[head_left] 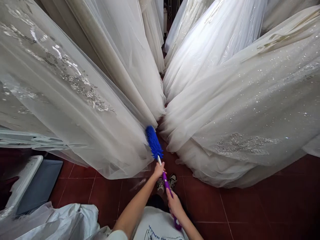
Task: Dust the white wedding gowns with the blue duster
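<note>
A duster with a fluffy blue head and a purple handle points away from me, down between two rows of white gowns. My left hand is closed around its shaft, just below the blue head. Lower on the handle, my right hand grips it near the end. The blue head touches or lies right beside the hem of a white tulle gown on the left. Across the gap hangs a sparkly white gown with beaded trim.
Dark red floor tiles run beneath the gowns, with my shoes on them. At the lower left stand a grey flat panel and a heap of white fabric. More gowns line the narrow gap ahead.
</note>
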{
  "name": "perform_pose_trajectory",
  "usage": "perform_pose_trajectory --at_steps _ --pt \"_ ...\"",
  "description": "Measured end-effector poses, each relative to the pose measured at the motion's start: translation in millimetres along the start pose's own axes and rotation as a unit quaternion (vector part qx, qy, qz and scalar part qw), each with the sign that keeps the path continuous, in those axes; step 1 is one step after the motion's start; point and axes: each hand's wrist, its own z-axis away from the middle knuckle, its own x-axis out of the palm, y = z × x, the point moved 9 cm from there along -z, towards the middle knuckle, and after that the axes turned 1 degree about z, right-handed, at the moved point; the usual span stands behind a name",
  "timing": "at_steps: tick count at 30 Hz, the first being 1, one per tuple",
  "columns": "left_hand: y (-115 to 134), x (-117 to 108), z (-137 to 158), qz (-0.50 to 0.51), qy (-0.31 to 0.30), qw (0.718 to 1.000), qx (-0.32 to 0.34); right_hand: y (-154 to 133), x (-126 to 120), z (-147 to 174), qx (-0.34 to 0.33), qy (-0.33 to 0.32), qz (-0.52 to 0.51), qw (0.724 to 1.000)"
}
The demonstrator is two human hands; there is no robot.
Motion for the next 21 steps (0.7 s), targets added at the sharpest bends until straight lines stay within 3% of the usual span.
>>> perform_pose_trajectory --at_steps 3,5,7,9,12,15,18,21 --pt "-32.2 70.8 29.1 -0.009 -0.083 0.996 -0.029 51.8 -65.0 34.3 0.029 0.110 0.048 0.992" --pt "-32.0 107.4 56.8 -0.001 -0.126 0.992 -0.015 72.6 -101.3 59.0 0.043 0.165 0.076 0.982" --pt "-5.1 129.9 85.5 0.026 -0.158 0.986 0.052 69.7 -126.2 75.7 0.036 0.202 0.094 0.974" --pt "42.4 128.8 113.0 0.067 -0.153 0.974 0.151 38.9 -132.1 81.1 -0.008 0.206 0.093 0.974" --pt "118.0 77.3 147.0 0.135 -0.071 0.950 0.274 -39.6 -98.9 76.8 -0.106 0.131 0.067 0.983" --pt "167.6 -8.7 165.7 0.193 0.024 0.922 0.335 -115.1 -37.3 75.3 -0.186 0.030 0.044 0.981" --pt "177.5 -90.3 160.7 0.227 0.104 0.902 0.353 -150.8 21.8 74.9 -0.216 -0.043 0.034 0.975" --pt "147.6 -123.1 128.3 0.216 0.131 0.914 0.317 -139.3 51.5 65.6 -0.194 -0.069 0.028 0.978"
